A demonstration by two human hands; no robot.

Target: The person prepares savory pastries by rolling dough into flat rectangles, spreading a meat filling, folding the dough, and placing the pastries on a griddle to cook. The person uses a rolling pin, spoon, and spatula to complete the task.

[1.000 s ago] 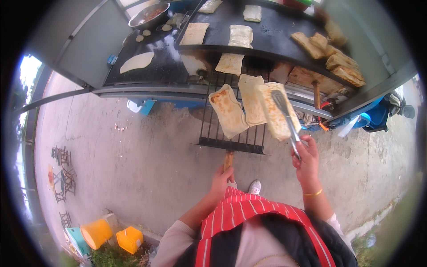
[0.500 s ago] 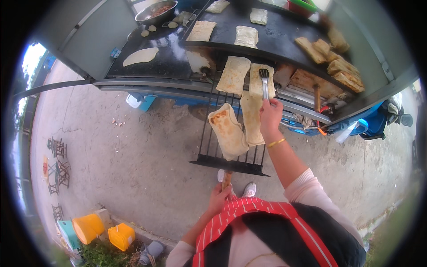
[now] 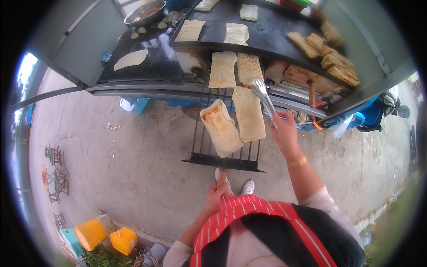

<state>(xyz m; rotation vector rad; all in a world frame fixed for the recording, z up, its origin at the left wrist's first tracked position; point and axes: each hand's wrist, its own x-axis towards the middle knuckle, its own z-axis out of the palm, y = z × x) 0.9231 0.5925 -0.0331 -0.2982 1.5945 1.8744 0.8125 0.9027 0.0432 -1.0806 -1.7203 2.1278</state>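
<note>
My left hand (image 3: 216, 194) is wrapped round the wooden handle (image 3: 222, 177) of a black wire rack (image 3: 224, 163), which is pulled out from under the griddle. My right hand (image 3: 285, 129) grips metal tongs (image 3: 266, 100), their tips at the right edge of the rack beside the flatbreads. On the rack lie a browned flatbread (image 3: 220, 127) at the near left, a pale flatbread (image 3: 248, 115) at the near right, another flatbread (image 3: 223, 70) at the far left and a brown-spotted flatbread (image 3: 249, 68) at the far right. The tongs' tips seem to hold nothing.
Above the rack, the black griddle (image 3: 275, 33) carries pale dough parcels (image 3: 236, 34) and a pile of browned flatbreads (image 3: 340, 66) at the right. A dough sheet (image 3: 131, 59) lies on the left worktop near a metal bowl (image 3: 145, 13). Yellow buckets (image 3: 90, 235) stand at the lower left.
The tongs have moved right and nearer, off the far right flatbread. That flatbread now shows a brown-spotted face, and the near right one lies fully in sight. My left hand still holds the handle.
</note>
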